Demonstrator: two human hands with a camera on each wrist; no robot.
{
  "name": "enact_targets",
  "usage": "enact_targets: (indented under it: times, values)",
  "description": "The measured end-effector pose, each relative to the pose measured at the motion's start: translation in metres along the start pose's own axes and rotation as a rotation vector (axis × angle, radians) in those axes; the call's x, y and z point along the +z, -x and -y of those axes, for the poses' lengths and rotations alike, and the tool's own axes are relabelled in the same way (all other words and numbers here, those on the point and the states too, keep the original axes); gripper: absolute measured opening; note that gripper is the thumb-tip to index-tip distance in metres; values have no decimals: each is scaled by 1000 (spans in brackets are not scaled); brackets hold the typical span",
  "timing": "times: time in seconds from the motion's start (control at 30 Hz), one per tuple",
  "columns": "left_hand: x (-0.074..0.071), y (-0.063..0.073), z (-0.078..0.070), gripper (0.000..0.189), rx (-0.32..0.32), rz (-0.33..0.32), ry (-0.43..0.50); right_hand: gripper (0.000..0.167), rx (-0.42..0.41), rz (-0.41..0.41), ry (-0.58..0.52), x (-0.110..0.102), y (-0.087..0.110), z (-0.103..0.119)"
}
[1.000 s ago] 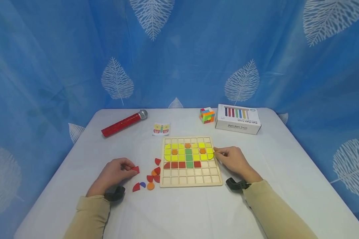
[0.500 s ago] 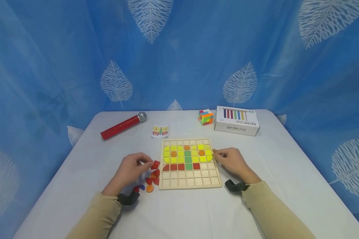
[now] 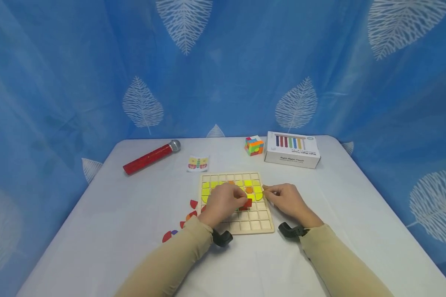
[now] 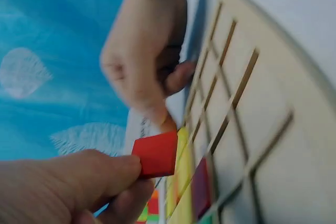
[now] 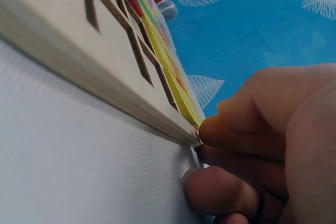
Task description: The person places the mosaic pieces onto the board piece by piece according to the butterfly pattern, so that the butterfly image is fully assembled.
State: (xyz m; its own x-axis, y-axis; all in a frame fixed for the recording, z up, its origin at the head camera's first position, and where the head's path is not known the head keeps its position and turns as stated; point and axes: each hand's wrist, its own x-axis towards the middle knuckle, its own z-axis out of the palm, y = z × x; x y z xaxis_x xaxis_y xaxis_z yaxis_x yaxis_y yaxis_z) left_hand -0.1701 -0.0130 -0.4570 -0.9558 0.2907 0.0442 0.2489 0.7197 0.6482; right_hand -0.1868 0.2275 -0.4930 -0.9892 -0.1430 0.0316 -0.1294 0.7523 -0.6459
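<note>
My left hand (image 3: 224, 202) is over the wooden grid board (image 3: 245, 226), pinching a red square tile (image 4: 157, 153) between thumb and fingers. The tile hangs just above the board, close to a red tile lying in the grid. Yellow tiles (image 3: 258, 189) and an orange round tile (image 3: 249, 190) fill cells in the upper rows; my left hand hides part of the pattern. At the board's right edge, my right hand (image 3: 288, 201) grips the rim, fingertips at the corner of a yellow tile in the right wrist view.
Loose red pieces (image 3: 194, 204) and a blue piece (image 3: 174, 232) lie left of the board. Behind it are a pattern card (image 3: 198, 164), a red microphone (image 3: 148, 158), a puzzle cube (image 3: 254, 146) and a white box (image 3: 292, 151).
My left hand has carried the red square tile rightward from beside the loose pieces to over the board. My right hand has stayed at the board's right edge.
</note>
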Motion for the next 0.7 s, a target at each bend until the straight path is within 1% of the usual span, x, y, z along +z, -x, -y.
enact_targets:
  times: [0.1, 0.2, 0.27, 0.47, 0.6, 0.7]
  values:
    - [14, -6, -6, 9, -3, -9, -27, 28, -21, -1, -6, -1, 0, 0]
    - [23, -8, -8, 8, -23, -14, -33, 28, -25, -2, 0, -2, 0, 0]
    - [25, -8, -6, 7, -33, -12, -23, 27, -25, -3, 6, 0, 0, 0]
    - [25, -8, -4, 9, -12, -1, -11, 26, -32, -11, 14, 0, 0, 2]
    - [26, -8, -4, 9, 1, 13, -71, 28, -29, -1, 26, -1, 0, 2]
    - [25, -8, -3, 10, 40, 24, -130, 29, -22, -8, 23, 0, 0, 2]
